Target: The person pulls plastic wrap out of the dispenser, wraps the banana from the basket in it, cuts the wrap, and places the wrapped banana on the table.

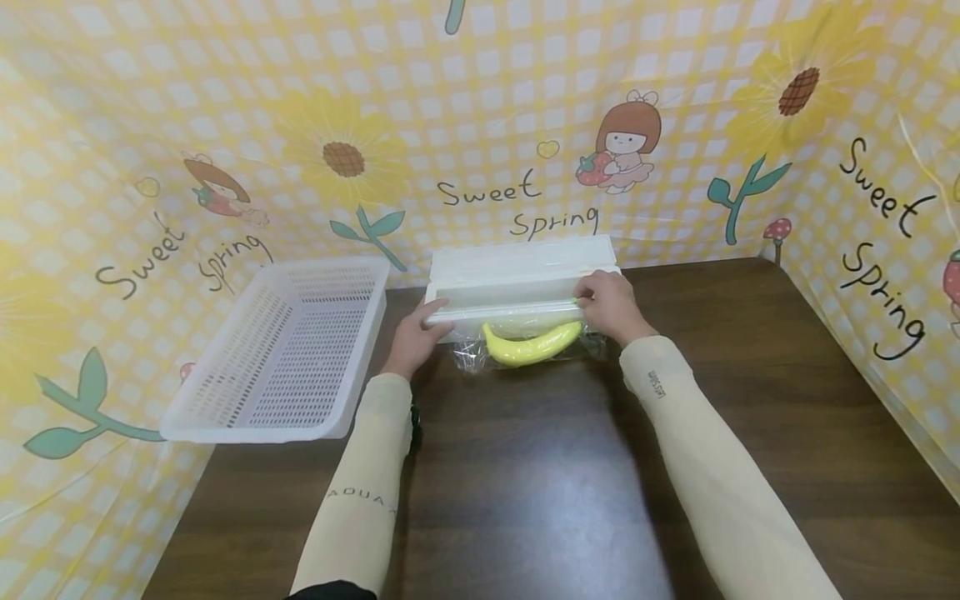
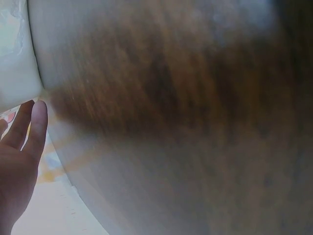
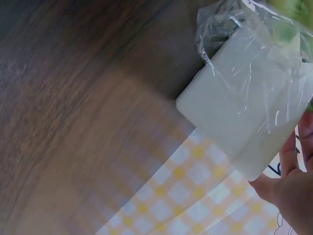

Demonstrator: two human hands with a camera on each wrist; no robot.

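Note:
A white cling film box [image 1: 517, 292] stands at the back of the table, its lid raised. Clear film [image 1: 470, 354] hangs out of its front and covers a yellow banana [image 1: 532, 343] lying before it. My left hand [image 1: 411, 337] holds the box's left end, thumb in front; in the left wrist view, extended fingers [image 2: 35, 125] touch a box corner. At the other end, my right hand [image 1: 609, 304] grips the box, its fingertips beside a small green piece on the front bar. From the right wrist, the box end [image 3: 234, 98] shows with crumpled film over it; some fingers are out of frame.
A white perforated plastic basket [image 1: 352, 367] sits left of the box on the dark wooden table [image 1: 517, 483]. Yellow checked cloth [image 1: 480, 108] with flowers and cartoon prints hangs close behind the box and along both sides.

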